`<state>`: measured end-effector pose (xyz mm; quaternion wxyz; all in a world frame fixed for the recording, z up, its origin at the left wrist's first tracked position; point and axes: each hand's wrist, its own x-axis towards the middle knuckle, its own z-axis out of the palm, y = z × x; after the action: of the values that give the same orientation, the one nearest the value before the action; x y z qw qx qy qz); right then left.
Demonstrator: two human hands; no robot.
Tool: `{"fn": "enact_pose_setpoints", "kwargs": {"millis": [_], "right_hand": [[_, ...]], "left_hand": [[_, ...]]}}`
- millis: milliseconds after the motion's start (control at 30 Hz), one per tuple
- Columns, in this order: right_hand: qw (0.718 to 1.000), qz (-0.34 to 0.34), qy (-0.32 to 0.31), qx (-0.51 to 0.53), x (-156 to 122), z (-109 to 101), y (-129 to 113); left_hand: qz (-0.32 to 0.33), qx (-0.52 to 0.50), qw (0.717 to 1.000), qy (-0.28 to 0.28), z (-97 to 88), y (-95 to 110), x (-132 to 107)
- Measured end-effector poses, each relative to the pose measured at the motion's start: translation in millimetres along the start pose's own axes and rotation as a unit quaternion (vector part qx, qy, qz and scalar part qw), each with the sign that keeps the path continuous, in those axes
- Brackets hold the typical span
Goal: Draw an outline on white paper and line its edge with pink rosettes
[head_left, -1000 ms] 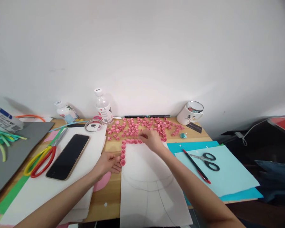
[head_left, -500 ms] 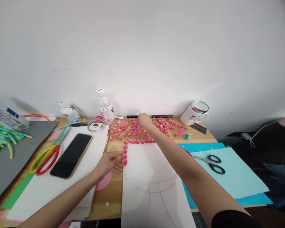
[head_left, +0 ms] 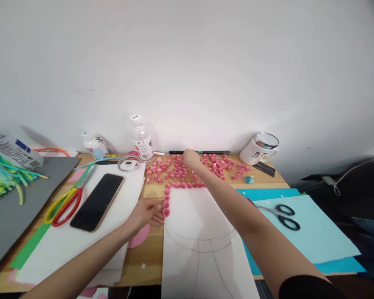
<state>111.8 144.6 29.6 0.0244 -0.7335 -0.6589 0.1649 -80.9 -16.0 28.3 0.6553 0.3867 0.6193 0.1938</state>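
A white paper sheet (head_left: 202,216) with pencilled curves lies in front of me. Pink rolled-paper flowers (head_left: 166,204) line its top edge and upper left side. My left hand (head_left: 148,212) rests at its left edge beside the lowest flower, fingers loosely bent and apart, with nothing visible in them. My right hand (head_left: 191,158) reaches across the sheet into a scatter of loose pink paper flowers (head_left: 216,166). Its fingers are curled downward, and the back of the hand hides their tips and anything between them.
At left lie a phone (head_left: 97,202), red-yellow scissors (head_left: 65,205) and white sheets (head_left: 112,249). A bottle (head_left: 143,143), a black pen (head_left: 215,152) and a mug (head_left: 258,149) are near the wall. Black-handled scissors (head_left: 285,216) lie on blue paper (head_left: 318,236); a teal cap (head_left: 248,179) sits nearby.
The whole view has shifted slightly, so things appear a little further right. Both hands keep nearly the same places, the right one still among the loose flowers.
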Motion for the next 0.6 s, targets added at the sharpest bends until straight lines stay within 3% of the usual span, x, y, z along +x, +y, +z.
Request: {"fn": "enact_pose_setpoints", "kwargs": {"millis": [200, 367, 433, 500, 600], "right_hand": [[0.998, -0.009, 0.038, 0.056, -16.4, -15.5, 3.3], [0.989, -0.066, 0.022, 0.129, -76.7, -31.8, 8.7], [0.978, -0.103, -0.016, 0.179, -110.7, -24.4, 10.7], [0.935, -0.148, -0.100, 0.308, -141.7, -9.1, 12.1], [0.921, -0.152, -0.111, 0.341, -172.9, 17.7, 12.4]], "left_hand": [[0.010, -0.012, 1.000, -0.004, -2.4, -4.2, -0.2], [0.015, -0.027, 0.999, -0.010, -6.9, -3.1, -10.0], [0.017, -0.035, 0.999, -0.011, -9.1, -3.8, -14.2], [0.022, -0.042, 0.999, -0.012, -10.3, -5.4, -17.6], [0.041, -0.051, 0.998, -0.023, -9.5, -9.0, -20.8]]}}
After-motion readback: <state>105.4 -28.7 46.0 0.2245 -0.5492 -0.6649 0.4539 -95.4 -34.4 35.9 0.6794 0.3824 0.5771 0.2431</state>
